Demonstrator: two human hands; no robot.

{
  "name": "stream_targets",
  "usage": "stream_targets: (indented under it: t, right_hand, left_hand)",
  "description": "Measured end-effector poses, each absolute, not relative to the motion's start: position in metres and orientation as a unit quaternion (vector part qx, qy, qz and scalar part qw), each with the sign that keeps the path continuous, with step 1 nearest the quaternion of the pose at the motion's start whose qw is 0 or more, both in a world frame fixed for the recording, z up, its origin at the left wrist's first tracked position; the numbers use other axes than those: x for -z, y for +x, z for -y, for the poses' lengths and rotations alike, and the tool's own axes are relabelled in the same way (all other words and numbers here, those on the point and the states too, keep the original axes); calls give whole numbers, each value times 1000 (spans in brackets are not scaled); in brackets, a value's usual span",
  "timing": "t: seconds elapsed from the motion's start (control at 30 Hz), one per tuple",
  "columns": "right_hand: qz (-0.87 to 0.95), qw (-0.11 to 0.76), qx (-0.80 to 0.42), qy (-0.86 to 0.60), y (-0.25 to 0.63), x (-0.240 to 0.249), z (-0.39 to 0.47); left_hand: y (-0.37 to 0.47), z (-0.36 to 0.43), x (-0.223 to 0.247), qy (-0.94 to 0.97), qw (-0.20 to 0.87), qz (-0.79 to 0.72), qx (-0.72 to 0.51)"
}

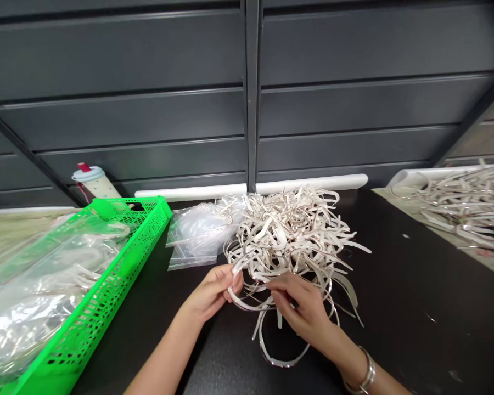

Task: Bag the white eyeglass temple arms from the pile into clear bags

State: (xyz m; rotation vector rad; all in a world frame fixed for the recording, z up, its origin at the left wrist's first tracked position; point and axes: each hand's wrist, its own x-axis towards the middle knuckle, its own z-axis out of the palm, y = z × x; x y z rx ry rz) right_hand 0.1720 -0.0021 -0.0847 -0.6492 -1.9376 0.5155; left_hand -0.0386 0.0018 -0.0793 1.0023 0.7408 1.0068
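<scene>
A tangled pile of narrow curved white strips with shiny metallic edges (292, 236) lies on the black table in front of me. At the pile's near left side, my left hand (216, 291) is closed, pinching a curved white strip (247, 306) between thumb and fingers. My right hand (302, 312) reaches over the near edge of the pile with its fingertips drawn together. Whatever is between those fingertips, if anything, is hidden among the strips. One looped strip (278, 362) hangs out toward me below the right hand.
Clear plastic zip bags (201, 230) lie left of the pile. Farther left stands a green perforated basket (148, 247) holding bagged strips. A cup with a red cap (94, 181) stands behind it. More strips (473, 203) lie at the far right. A grey panelled wall (148, 120) rises behind.
</scene>
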Motion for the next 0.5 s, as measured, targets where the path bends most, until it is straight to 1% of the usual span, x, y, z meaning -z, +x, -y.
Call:
stream_targets:
  t: [0.07,0.17,0.3,0.4,0.5]
  right_hand:
    - [789,520,-185,-271,171,89,-3]
    - [775,543,-141,-291,176,99,-5]
    - [806,533,-69,-248,179,107,0]
    - [850,467,-79,-232,172,109,4]
    - [883,368,-86,-279,163,116,7]
  left_hand:
    - [-38,0,81,371,719,-296,-507]
    - [-43,0,85,264,747,-253,-555]
    - [-52,-1,93,158,768,-207,-585]
    - [-58,-2,98,107,770,-182,-602]
    - [-64,-4,101,76,766,-167,-617]
